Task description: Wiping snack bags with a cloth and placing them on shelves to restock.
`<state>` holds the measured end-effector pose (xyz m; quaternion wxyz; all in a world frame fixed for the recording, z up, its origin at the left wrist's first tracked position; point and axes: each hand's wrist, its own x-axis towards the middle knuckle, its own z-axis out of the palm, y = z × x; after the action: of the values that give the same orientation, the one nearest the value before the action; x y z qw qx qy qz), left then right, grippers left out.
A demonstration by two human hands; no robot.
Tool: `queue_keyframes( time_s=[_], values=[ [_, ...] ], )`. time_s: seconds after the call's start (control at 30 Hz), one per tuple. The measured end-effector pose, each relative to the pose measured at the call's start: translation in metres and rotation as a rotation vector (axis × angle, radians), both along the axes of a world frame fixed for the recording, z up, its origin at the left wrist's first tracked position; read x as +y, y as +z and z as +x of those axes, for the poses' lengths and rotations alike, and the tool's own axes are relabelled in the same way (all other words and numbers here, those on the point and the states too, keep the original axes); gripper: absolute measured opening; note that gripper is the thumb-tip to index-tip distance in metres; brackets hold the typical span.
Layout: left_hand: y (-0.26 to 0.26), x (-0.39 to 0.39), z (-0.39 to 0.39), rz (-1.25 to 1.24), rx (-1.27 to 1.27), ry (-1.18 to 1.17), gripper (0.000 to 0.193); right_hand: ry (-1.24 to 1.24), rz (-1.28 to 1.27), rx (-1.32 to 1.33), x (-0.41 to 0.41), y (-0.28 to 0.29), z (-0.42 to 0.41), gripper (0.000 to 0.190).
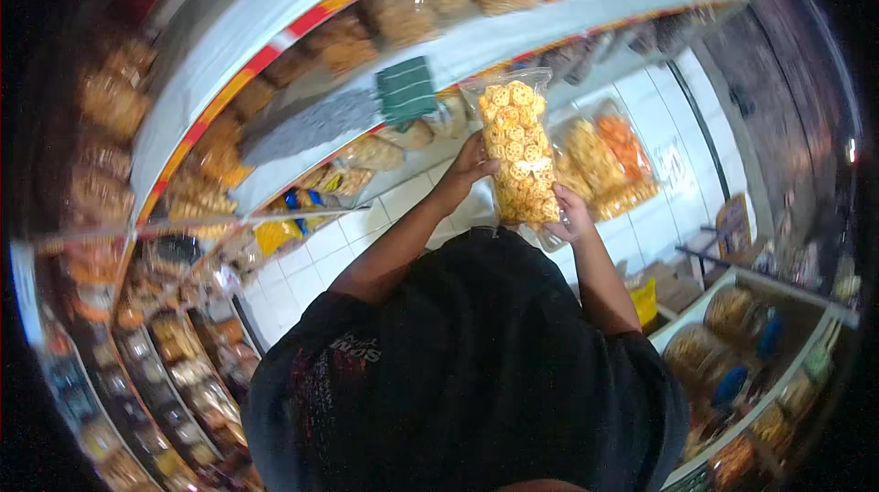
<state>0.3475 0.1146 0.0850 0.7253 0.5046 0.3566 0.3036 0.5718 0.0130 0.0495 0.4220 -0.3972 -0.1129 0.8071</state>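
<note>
Between my two hands is a clear plastic bag of yellow wheel-shaped crackers [516, 142], held upright in front of my chest. My left hand [474, 166] grips its left side, the thumb lying across the front. Lower down, my right hand [571, 212] holds the bottom right corner. The bag's top edge looks flat, and a small white patch shows on its front. Just beyond and to the right, more clear bags of yellow snacks [582, 149] and orange snacks [623, 145] rest low over the white tile floor [357, 224].
Shelves [439, 46] with red and yellow edging curve across the front and left, loaded with bagged snacks. A folded green cloth [406, 90] lies on one shelf. At right stands a glass-sided case [776, 289] with jars inside. A yellow bag [644, 301] sits near cardboard boxes.
</note>
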Motion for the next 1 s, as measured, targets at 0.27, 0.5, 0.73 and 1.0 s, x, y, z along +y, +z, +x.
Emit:
queue_keyframes(
  time_s=[0.27,0.5,0.73,1.0],
  values=[
    [0.014,-0.041,-0.136,-0.433,-0.551,0.492,0.055,0.552,0.532,-0.376,0.083,0.051,-0.14,0.062],
    [0.034,-0.097,-0.239,-0.265,-0.615,0.802,0.046,0.289,1.471,-1.786,0.184,0.06,-0.198,0.068],
    [0.037,-0.143,-0.299,-0.209,-0.645,0.859,0.046,0.36,0.891,-1.641,0.235,0.025,-0.162,0.042],
    [0.054,-0.157,-0.333,-0.202,-0.633,0.9,0.047,-0.321,0.473,0.089,0.117,0.098,-0.236,0.047]
  ],
)
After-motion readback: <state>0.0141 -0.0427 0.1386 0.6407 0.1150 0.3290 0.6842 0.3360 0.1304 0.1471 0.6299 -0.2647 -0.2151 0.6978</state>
